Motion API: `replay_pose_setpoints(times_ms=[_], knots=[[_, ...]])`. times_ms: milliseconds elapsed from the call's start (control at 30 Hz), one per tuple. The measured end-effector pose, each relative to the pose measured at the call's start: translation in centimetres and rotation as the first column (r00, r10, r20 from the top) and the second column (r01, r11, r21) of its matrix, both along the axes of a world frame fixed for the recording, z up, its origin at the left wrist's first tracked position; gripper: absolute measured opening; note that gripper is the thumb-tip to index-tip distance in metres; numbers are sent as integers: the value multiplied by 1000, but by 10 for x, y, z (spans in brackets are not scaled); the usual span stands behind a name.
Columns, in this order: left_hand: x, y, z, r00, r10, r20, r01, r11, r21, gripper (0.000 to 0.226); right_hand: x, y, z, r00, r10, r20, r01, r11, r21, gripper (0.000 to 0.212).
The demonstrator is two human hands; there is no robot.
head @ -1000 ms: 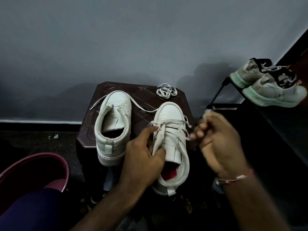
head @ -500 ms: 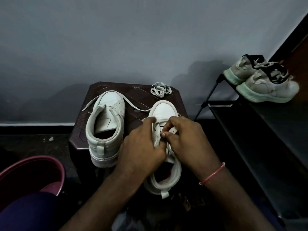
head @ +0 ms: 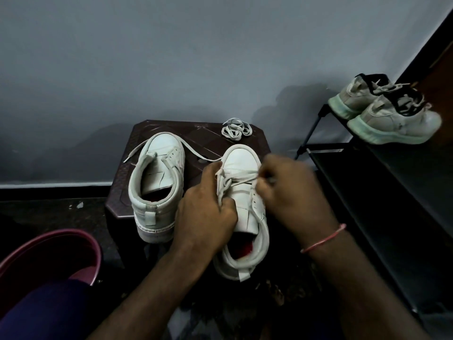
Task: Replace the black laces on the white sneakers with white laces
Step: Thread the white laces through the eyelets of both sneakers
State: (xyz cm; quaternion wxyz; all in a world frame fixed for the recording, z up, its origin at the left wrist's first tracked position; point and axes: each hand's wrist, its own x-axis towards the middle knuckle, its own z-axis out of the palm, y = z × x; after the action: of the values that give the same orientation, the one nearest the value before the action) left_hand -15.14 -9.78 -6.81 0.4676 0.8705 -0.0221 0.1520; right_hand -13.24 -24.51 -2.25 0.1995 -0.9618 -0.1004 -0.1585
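Observation:
Two white sneakers stand on a dark brown stool (head: 196,133), toes to the wall. The left sneaker (head: 157,182) has no lacing; a white lace (head: 196,157) trails over its toe. The right sneaker (head: 245,200) overhangs the stool's front edge and carries a white lace (head: 239,179) through its front eyelets. My left hand (head: 206,212) grips this shoe's left side, fingers curled over the eyelet flap. My right hand (head: 291,192), blurred, pinches the lace end at the shoe's right side. A coiled white lace (head: 236,130) lies at the stool's back.
A black shoe rack (head: 382,192) stands on the right with a pair of grey sneakers (head: 389,114) with black tongues on its top shelf. A maroon tub (head: 49,256) sits on the floor at lower left. A grey wall rises behind the stool.
My right hand went from the shoe's right side to its middle beside my left hand, and has now drawn the lace back out to the right. The left hand kept its hold on the shoe.

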Motion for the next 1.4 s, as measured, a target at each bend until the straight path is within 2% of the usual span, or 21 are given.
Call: replay_pose_setpoints(times_ms=[100, 167, 200, 267, 333, 400, 467, 533, 600, 700, 800, 1000, 1067, 1100, 1133, 1200, 1300, 1333, 1367, 1400], knots=[[3, 2, 0, 999, 32, -18, -33, 999, -4, 54, 6, -39, 5, 943, -313, 116, 287, 937, 198, 4], [4, 2, 0, 1000, 25, -15, -25, 999, -24, 53, 5, -42, 2, 930, -364, 41, 319, 859, 399, 6], [4, 1, 0, 1000, 9, 15, -8, 1000, -25, 53, 3, -35, -1, 952, -302, -40, 278, 807, 521, 11], [7, 0, 0, 994, -51, 98, 49, 999, 18, 57, -5, -10, -7, 982, -66, -179, 176, 671, 721, 17], [11, -1, 3, 972, -168, 165, 154, 983, 97, 61, -10, 8, -11, 971, 131, -201, 97, 550, 829, 15], [14, -1, 3, 929, -303, 214, 278, 950, 139, 58, -10, 14, -11, 951, 253, -176, 32, 485, 874, 12], [14, -1, 4, 892, -398, 212, 396, 917, 58, 54, -9, 14, -10, 925, 348, -153, -2, 407, 913, 12], [15, -2, 5, 886, -418, 203, 432, 902, -26, 43, -9, 15, -7, 908, 396, -140, 7, 318, 948, 11], [17, -1, 3, 910, -363, 201, 386, 918, -86, 28, -10, 15, -6, 909, 395, -133, 49, 216, 975, 8], [20, -1, 1, 928, -298, 224, 335, 931, -147, 29, -8, 15, -9, 935, 326, -136, 123, 62, 990, 6], [17, -4, 1, 915, -314, 254, 358, 922, -149, 31, -8, 18, -9, 946, 283, -157, 161, 12, 987, 8], [20, -5, 3, 939, -197, 281, 261, 941, -214, 15, -9, 23, -5, 937, 328, -119, 157, -91, 983, 6], [20, -5, 4, 946, -176, 272, 233, 953, -195, 13, -11, 22, -7, 935, 332, -126, 149, -45, 988, 4], [20, -4, 4, 949, -162, 272, 217, 958, -186, 12, -11, 19, -10, 940, 311, -141, 142, 20, 990, 4], [20, -4, 4, 952, -144, 271, 197, 963, -182, 11, -12, 16, -10, 948, 275, -161, 132, 122, 984, 5], [20, -2, 3, 958, -106, 265, 159, 969, -189, 8, -15, 7, -15, 957, 188, -219, 127, 407, 905, 13], [19, 2, 7, 979, -59, 195, 116, 948, -296, 4, -22, -2, -20, 927, 105, -359, 127, 814, 567, 46], [19, 2, 12, 986, -46, 158, 105, 917, -385, 6, -23, -2, -22, 927, 52, -371, 119, 898, 423, 53], [19, 3, 18, 991, -33, 127, 93, 858, -505, 9, -25, -1, -25, 938, 2, -346, 113, 943, 312, 56], [19, 4, 27, 994, -28, 102, 88, 755, -649, 12, -25, 0, -27, 952, -31, -304, 112, 961, 251, 54]])
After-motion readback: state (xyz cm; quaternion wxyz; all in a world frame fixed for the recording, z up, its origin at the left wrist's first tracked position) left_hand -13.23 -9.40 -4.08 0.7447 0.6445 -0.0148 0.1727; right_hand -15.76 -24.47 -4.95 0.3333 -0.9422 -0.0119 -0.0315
